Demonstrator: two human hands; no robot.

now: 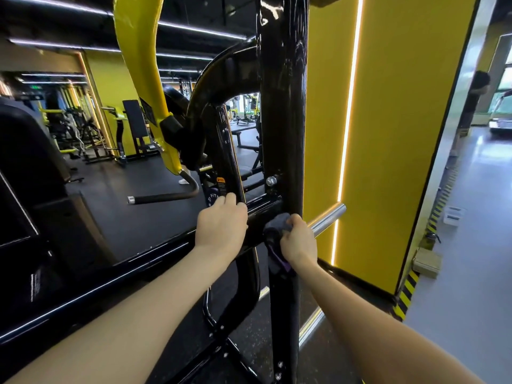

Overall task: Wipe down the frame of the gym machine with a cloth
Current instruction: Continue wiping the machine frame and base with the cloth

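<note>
Two bare forearms reach in from the bottom edge toward the black frame (285,112) of a gym machine, where the right hand (299,241) curls its fingers around a bunched grey-and-purple cloth (274,231), pressing it against the upright post just beside a chrome peg (328,217) that juts out past the knuckles. The left hand (221,225), just beside that grip, curls its fingers over a slanted black bar, its fingertips hidden behind the metal. Just above it sits an orange warning sticker (220,182) whose print is too small to read, and partly hidden white lettering shows "FIT".
</note>
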